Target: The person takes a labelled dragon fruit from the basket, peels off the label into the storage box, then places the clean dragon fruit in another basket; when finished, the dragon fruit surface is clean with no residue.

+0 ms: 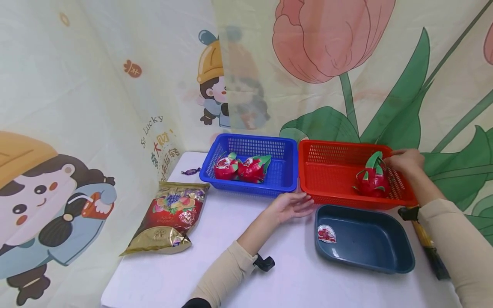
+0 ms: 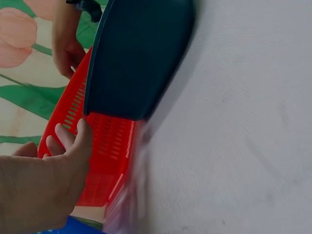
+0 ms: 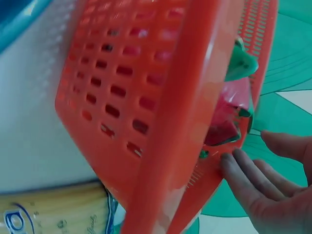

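Note:
My right hand (image 1: pixel 407 161) is at the back right corner of the red basket (image 1: pixel 327 175). In the right wrist view its fingertips (image 3: pixel 228 161) are right at the basket's rim, with the thumb held apart. Inside that basket, at the right end, lies a red dragon fruit (image 1: pixel 373 182) with green leaf tips. My left hand (image 1: pixel 290 206) hovers by the red basket's front left corner, fingers loosely extended and holding nothing. Two more dragon fruits (image 1: pixel 252 170) lie in the blue basket (image 1: pixel 283 171) beside it.
A dark teal basin (image 1: pixel 362 235) with a round sticker stands in front of the red basket. To its right lies a yellow pasta packet (image 3: pixel 53 214), partly behind my sleeve. A gold and red candy bag (image 1: pixel 169 218) and a wrapped candy (image 1: pixel 190 171) lie at the left.

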`<action>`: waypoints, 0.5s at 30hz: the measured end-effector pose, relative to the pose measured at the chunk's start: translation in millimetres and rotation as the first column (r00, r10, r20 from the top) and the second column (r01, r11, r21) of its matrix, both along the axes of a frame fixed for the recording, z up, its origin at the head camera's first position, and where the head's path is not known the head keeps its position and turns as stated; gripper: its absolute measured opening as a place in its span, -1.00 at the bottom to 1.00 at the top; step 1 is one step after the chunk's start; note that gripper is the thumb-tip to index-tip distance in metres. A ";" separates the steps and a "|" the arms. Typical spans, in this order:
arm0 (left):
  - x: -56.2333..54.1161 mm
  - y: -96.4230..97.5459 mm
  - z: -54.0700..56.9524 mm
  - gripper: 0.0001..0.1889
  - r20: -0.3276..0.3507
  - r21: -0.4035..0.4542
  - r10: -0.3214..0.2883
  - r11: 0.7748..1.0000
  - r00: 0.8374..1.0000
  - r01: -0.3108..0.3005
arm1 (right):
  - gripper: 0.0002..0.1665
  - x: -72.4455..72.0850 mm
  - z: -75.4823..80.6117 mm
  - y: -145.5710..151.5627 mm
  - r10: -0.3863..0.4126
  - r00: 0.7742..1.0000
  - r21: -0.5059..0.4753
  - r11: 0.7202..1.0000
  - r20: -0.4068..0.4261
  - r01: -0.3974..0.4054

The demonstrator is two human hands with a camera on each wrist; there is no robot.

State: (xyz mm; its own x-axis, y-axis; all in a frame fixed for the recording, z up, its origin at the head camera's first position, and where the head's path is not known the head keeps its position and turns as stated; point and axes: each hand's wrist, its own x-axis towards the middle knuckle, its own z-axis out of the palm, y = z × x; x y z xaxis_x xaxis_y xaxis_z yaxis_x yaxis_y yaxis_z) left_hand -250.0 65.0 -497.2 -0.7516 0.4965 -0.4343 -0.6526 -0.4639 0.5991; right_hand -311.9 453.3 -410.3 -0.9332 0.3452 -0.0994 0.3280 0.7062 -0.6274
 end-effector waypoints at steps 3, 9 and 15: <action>4.8 -5.7 4.4 -0.81 0.010 -0.029 -0.001 1.000 1.000 0.001 | -0.27 4.3 3.6 -2.9 -0.061 0.997 -0.079 0.995 -0.040 0.057; 17.5 -25.7 16.8 -0.67 -0.014 -0.105 0.026 0.994 1.000 -0.027 | -0.23 13.6 21.0 -23.8 -0.022 0.993 -0.369 0.929 -0.117 -0.023; 28.6 -50.7 24.4 -0.92 -0.050 -0.177 0.098 0.979 0.994 -0.105 | -0.28 25.6 41.1 -67.8 0.092 0.980 -0.379 0.913 -0.177 -0.154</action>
